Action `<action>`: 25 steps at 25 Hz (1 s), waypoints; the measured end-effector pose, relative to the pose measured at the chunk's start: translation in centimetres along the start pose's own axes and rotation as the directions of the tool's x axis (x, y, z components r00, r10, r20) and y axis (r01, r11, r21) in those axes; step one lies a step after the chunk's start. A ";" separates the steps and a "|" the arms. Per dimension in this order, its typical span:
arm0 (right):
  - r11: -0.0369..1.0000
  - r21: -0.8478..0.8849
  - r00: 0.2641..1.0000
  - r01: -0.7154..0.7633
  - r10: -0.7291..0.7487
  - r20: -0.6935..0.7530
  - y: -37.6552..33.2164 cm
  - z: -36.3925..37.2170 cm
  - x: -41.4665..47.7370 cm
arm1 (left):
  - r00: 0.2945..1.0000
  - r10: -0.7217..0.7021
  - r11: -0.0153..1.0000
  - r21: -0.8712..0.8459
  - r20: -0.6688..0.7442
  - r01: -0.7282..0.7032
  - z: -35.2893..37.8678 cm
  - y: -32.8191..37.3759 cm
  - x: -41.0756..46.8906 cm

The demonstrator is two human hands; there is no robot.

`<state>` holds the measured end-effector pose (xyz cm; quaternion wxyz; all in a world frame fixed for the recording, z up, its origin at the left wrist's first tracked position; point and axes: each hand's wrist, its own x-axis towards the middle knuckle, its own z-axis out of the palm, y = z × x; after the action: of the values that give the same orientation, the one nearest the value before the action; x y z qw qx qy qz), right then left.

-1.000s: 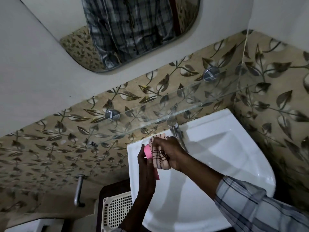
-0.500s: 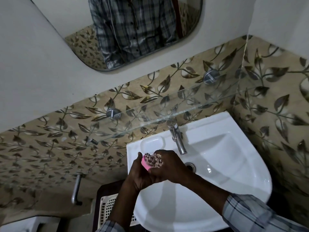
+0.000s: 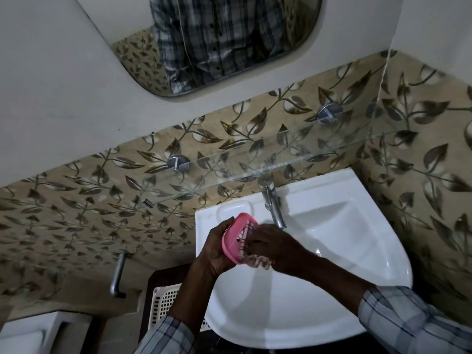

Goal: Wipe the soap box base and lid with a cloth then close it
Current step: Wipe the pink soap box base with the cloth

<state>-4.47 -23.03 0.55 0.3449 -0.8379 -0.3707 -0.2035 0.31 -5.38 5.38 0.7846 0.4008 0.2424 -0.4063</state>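
Note:
A pink soap box part (image 3: 236,235), oval and hollow side facing right, is held above the left side of the white sink (image 3: 332,264). My left hand (image 3: 217,247) grips it from behind and below. My right hand (image 3: 274,247) presses a pale checked cloth (image 3: 251,254) into the hollow; the cloth bunches out under the fingers. I cannot tell whether this part is the base or the lid, and no second pink part shows.
A chrome tap (image 3: 273,204) stands just right of my hands. A glass shelf (image 3: 255,164) runs along the leaf-patterned wall above the sink, below a mirror (image 3: 217,42). A white perforated basket (image 3: 163,305) sits under my left forearm, and a metal pipe (image 3: 117,274) juts out at the left.
Both hands dropped lower over the sink. The pink part turned, so its hollow now shows, with the cloth pushed inside it instead of wrapped around it.

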 end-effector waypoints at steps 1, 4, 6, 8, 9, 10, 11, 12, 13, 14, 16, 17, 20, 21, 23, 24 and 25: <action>1.000 0.001 0.998 -0.013 0.013 -0.063 0.5 -0.6 0.0 | 1.000 0.003 1.000 0.023 0.004 -0.003 0.0 -0.1 -0.2; 0.998 0.002 0.995 -0.060 0.060 -0.076 -1.1 -0.2 -0.2 | 0.996 0.044 0.997 0.071 -0.082 -0.038 -0.2 -0.8 -0.3; 0.903 0.215 0.916 -0.372 0.394 -0.074 -3.6 0.8 1.1 | 0.957 0.215 0.966 0.188 -0.195 -0.179 -0.3 -1.6 0.5; 0.231 0.706 0.453 -0.669 0.880 0.141 -3.5 0.3 3.9 | 0.864 0.457 0.855 0.374 -0.213 -0.360 -0.3 -2.9 1.0; -0.124 0.846 0.282 -0.518 0.909 0.306 -3.0 -0.2 5.3 | 0.822 0.542 0.794 0.425 -0.171 -0.435 -0.4 -3.7 1.2; -0.258 0.876 0.226 -0.407 0.901 0.371 -2.9 -0.3 6.1 | 0.799 0.587 0.760 0.427 -0.127 -0.490 -0.4 -4.3 1.3; -0.204 0.859 0.224 -0.470 0.913 0.340 -3.2 -0.3 6.4 | 0.802 0.586 0.769 0.391 -0.115 -0.506 -0.4 -4.6 1.2; -0.018 0.788 0.285 -0.616 0.927 0.243 -3.4 0.1 6.1 | 0.818 0.560 0.799 0.347 -0.131 -0.491 -0.5 -4.4 0.7; 0.230 0.663 0.424 -0.712 0.894 0.144 -4.2 0.1 5.3 | 0.836 0.527 0.831 0.301 -0.155 -0.468 -0.6 -4.1 0.3; 0.472 0.528 0.608 -0.706 0.786 0.112 -4.7 0.2 4.0 | 0.856 0.486 0.863 0.250 -0.178 -0.438 -0.7 -3.6 0.0; 0.850 0.339 0.913 -0.404 0.398 0.091 -3.7 0.2 1.2 | 0.900 0.395 0.917 0.140 -0.187 -0.373 -0.7 -2.9 -0.7; 0.970 0.182 0.987 -0.159 0.151 0.056 -2.6 -0.1 0.0 | 0.922 0.349 0.936 0.105 -0.171 -0.335 -0.5 -2.5 -0.9; 0.960 -0.132 0.969 0.245 -0.244 0.026 -0.7 0.0 -1.6 | 0.978 0.184 0.982 0.057 -0.101 -0.179 0.0 -2.3 -1.4; 0.949 -0.151 0.960 0.278 -0.278 0.022 -0.6 0.3 -1.6 | 0.987 0.144 0.989 0.056 -0.077 -0.140 0.1 -2.5 -1.6; 0.948 -0.171 0.961 0.267 -0.275 -0.025 -0.5 0.3 -0.9 | 0.990 0.134 0.989 0.077 -0.045 -0.130 0.2 -3.1 -1.7; 0.956 -0.207 0.970 0.209 -0.229 -0.078 -0.4 0.0 -0.3 | 0.986 0.163 0.984 0.073 -0.039 -0.160 0.3 -3.2 -1.6; 0.962 -0.245 0.975 0.124 -0.163 -0.148 -0.3 -0.4 0.4 | 0.976 0.209 0.977 0.049 -0.052 -0.207 0.5 -3.2 -1.5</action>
<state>-4.46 -22.97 1.18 0.2577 -0.8236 -0.3738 -0.3399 -3.12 -6.23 5.36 0.8067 0.4522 0.2125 -0.3155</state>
